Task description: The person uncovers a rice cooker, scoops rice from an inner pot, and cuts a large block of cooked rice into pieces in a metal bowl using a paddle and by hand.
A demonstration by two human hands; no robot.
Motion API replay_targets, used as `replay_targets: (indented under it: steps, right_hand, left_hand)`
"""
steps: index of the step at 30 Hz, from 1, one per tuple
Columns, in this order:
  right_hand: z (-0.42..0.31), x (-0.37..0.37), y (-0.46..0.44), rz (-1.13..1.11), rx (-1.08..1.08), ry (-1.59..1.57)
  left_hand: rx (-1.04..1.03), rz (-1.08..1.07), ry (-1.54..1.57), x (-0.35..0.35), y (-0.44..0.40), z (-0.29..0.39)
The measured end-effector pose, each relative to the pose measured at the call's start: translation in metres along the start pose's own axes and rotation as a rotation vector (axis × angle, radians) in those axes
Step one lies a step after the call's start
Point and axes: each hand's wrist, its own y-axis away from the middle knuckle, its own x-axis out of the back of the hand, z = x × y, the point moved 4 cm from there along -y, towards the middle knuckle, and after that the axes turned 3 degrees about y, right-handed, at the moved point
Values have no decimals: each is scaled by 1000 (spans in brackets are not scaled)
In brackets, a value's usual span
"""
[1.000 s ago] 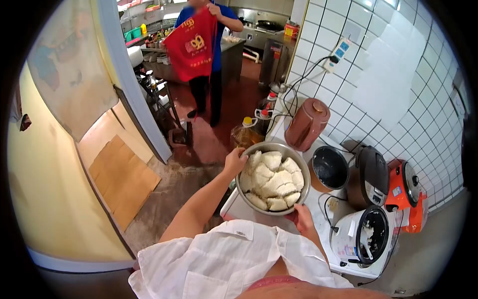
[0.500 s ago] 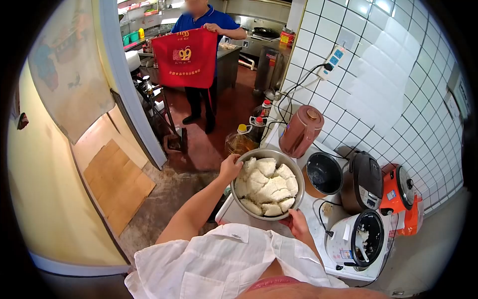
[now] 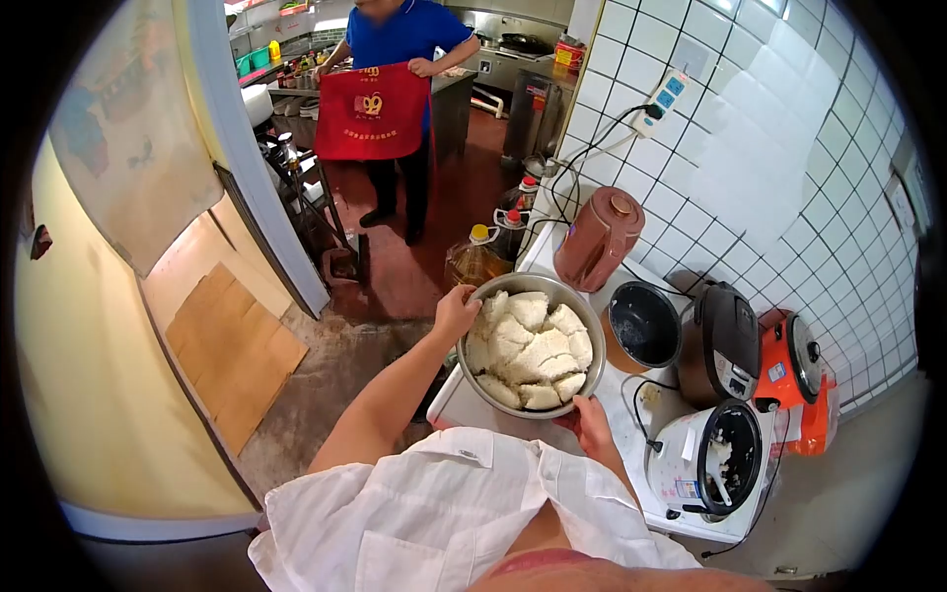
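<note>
Metal bowl [image 3: 582, 304] of white rice [image 3: 533, 347]

The bowl is round, silvery and mouth-up over the corner of the table [image 3: 473, 412]; the rice fills most of it in thick, rough-edged chunks, packed close; dark gaps show between some.

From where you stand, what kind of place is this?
Probably a restaurant or canteen kitchen: several rice cookers on the white table, large jugs of what looks like oil beside it, and a dark wok on the stove in the background.
</note>
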Motion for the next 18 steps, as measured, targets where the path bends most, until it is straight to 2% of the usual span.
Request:
replay_targets:
  steps: [8, 11, 12, 18]
  right_hand:
    - [3, 7, -7, 30, 8, 15]
    - [2, 2, -5, 85, 24, 9]
    - [9, 9, -12, -5, 28, 37]
    - [8, 7, -9, 52, 34, 19]
  left_hand:
    - [25, -24, 14, -5, -8, -14]
    - [-83, 8, -78, -7, -14, -20]
    - [-87, 11, -68, -4, -8, -13]
    - [15, -23, -60, 3, -1, 8]
